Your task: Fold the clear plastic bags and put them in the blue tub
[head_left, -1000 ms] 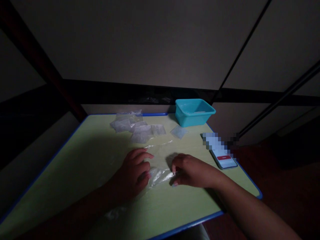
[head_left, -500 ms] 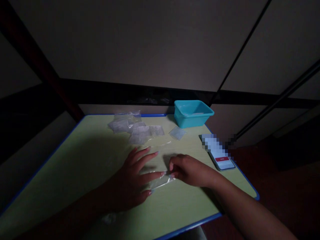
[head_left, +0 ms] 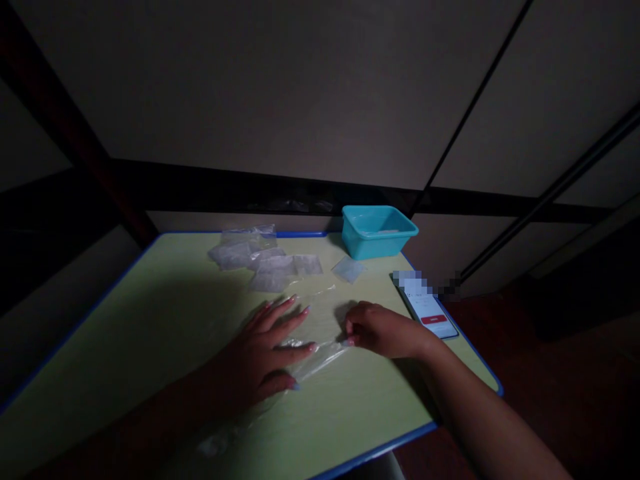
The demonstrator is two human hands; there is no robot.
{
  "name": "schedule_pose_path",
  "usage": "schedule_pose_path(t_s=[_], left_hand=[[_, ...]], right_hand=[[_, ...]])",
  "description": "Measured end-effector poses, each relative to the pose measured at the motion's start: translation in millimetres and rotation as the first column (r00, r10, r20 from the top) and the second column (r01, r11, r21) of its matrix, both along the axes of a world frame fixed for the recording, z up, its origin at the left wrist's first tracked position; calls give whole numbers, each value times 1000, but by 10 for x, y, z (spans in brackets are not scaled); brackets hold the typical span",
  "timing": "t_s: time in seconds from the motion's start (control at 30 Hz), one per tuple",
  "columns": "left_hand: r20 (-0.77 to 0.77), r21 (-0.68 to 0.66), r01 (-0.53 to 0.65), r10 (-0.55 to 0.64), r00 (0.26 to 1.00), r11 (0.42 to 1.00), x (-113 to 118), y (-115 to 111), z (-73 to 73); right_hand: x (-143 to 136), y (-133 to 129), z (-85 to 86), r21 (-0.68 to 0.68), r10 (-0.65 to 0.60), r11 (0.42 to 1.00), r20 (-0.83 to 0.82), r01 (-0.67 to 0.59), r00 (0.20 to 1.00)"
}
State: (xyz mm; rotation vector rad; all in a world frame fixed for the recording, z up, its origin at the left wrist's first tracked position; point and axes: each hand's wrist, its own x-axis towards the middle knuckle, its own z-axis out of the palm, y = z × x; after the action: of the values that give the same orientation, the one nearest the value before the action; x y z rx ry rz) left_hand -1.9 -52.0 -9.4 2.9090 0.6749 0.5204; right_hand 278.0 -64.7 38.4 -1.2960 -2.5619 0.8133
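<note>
My left hand point(head_left: 273, 350) lies with its fingers spread over a thin clear plastic bag point(head_left: 320, 359) on the table. Thumb and fingers of my right hand point(head_left: 376, 328) are pinched together at the bag's right edge, which is drawn taut between the two hands. Much of the bag is hidden under my left hand, and its outline is hard to make out. Beyond my fingers are several small clear packets point(head_left: 273, 265) with pale contents, partly overlapping. A single pale blue square packet point(head_left: 349, 269) rests apart from them, to the right.
A turquoise plastic basket point(head_left: 380, 248) stands at the far right corner of the light green, blue-edged table point(head_left: 150, 320). By the right edge is a phone point(head_left: 431, 313) with a lit screen. Crumpled clear plastic point(head_left: 213, 445) lies near my left forearm. A wall rises behind the table.
My right hand has moved slightly away from my left, and the bag's edge between them is stretched longer. The whole view has shifted a little.
</note>
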Motion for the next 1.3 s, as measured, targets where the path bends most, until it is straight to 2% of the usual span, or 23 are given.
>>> schedule_pose_path(t_s=[0.2,0.43,0.6,0.73,0.83,0.93,1.07,1.17,1.3], left_hand=[[22,25,-36,36,999,999,1,0,47],[-72,-77,186,-192,979,979,13,-14,148],[-107,-177,204,-225,968,963,34,-41,166],[-65,-214,218,-237,969,952,30,-31,162],[-72,-220,215,-235,969,952,26,-34,159],[-112,-208,188,-215,970,960,23,-50,158],[-132,-197,193,-221,966,961,18,-61,145],[-119,-197,194,-220,968,961,18,-57,137],[-157,-213,190,-226,961,958,30,-60,151]], right_hand=[[-33,1,-24,38,-17,999,4,17,1000],[-103,-2,-75,98,-70,993,16,68,997],[-135,23,-60,186,-96,979,81,79,992],[-145,-14,14,312,-235,928,71,202,969],[-206,-205,106,406,-318,872,46,274,947],[-319,-521,117,414,-232,892,73,182,970],[-496,-846,-67,320,-42,947,147,-7,988],[-600,-908,-211,309,-31,951,161,-20,987],[-609,-882,-272,269,-114,961,179,62,977]])
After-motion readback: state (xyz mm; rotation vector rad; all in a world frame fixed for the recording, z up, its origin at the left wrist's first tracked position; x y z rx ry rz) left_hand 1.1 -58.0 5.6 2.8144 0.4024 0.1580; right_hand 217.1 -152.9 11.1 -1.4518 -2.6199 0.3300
